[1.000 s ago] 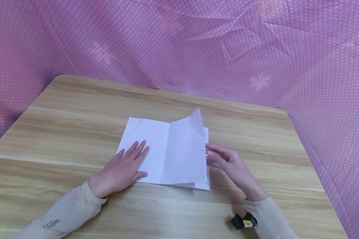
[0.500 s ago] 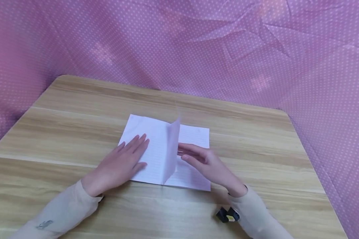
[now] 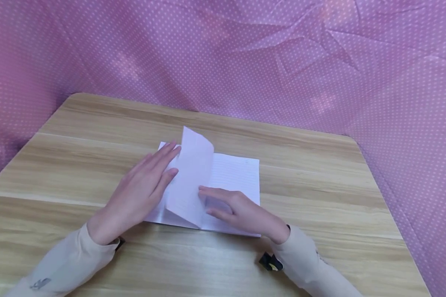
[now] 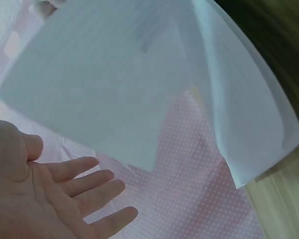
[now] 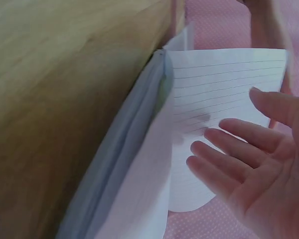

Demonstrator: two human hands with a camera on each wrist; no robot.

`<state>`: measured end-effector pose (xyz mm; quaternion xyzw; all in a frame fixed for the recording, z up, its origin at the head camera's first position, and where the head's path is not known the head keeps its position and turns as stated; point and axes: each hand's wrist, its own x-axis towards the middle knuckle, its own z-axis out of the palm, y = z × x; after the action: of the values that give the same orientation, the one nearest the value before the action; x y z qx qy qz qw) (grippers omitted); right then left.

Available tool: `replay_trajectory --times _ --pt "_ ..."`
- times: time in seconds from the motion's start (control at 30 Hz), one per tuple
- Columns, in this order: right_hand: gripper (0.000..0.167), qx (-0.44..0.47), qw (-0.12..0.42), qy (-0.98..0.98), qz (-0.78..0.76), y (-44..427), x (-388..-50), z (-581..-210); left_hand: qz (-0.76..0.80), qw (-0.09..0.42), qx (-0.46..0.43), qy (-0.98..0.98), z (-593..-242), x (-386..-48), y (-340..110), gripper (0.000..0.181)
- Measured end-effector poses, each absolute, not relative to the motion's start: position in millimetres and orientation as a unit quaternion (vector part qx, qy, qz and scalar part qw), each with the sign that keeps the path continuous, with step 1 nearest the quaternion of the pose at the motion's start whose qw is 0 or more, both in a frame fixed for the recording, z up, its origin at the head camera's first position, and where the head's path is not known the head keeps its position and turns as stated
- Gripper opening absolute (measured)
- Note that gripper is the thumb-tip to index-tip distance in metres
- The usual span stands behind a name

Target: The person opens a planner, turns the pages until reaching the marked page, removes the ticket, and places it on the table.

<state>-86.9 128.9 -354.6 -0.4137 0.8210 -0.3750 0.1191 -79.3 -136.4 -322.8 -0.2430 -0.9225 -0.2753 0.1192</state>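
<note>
An open notebook (image 3: 236,171) with lined white pages lies on the wooden table. One page (image 3: 193,165) stands partly lifted and leans over to the left, its upper corner raised. My right hand (image 3: 241,210) is over the right half, straight fingers against or close behind the turning page; the right wrist view shows these fingers (image 5: 234,149) extended and apart, pinching nothing. My left hand (image 3: 137,189) is raised at the left side of the page, fingers straight. In the left wrist view the left hand (image 4: 65,194) has its palm visible, with the page (image 4: 104,84) beyond it.
The wooden table (image 3: 319,198) extends around the notebook on all sides. A pink dotted cloth (image 3: 223,62) hangs behind and beside the table. A small black device (image 3: 271,262) sits at the right wrist, by the sleeve.
The page has swung from the right side past upright to the left. My right hand has moved left with it. My left hand has lifted off the left page and shifted slightly up.
</note>
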Motion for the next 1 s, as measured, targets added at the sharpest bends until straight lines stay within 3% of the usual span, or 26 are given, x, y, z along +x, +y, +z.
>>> replay_trajectory --times 0.13,0.4,0.53,0.73,1.0 --pt "0.047 -0.427 0.131 0.836 -0.318 121 -86 -357 -0.242 0.096 -0.248 -0.933 -328 -81 -137 0.05" --pt "0.05 -0.45 0.138 0.851 -0.233 108 -83 -363 -0.142 -0.05 -0.264 -0.953 -351 -76 -137 0.067" --pt "0.052 -0.454 0.142 0.857 -0.201 105 -82 -364 -0.129 -0.097 -0.26 -0.952 -358 -74 -137 0.076" --pt "0.052 -0.45 0.144 0.862 -0.184 104 -82 -364 -0.118 -0.126 -0.253 -0.952 -361 -74 -136 0.076" --pt "0.051 -0.45 0.143 0.863 -0.178 107 -84 -365 -0.117 -0.13 -0.259 -0.95 -361 -75 -137 0.075"
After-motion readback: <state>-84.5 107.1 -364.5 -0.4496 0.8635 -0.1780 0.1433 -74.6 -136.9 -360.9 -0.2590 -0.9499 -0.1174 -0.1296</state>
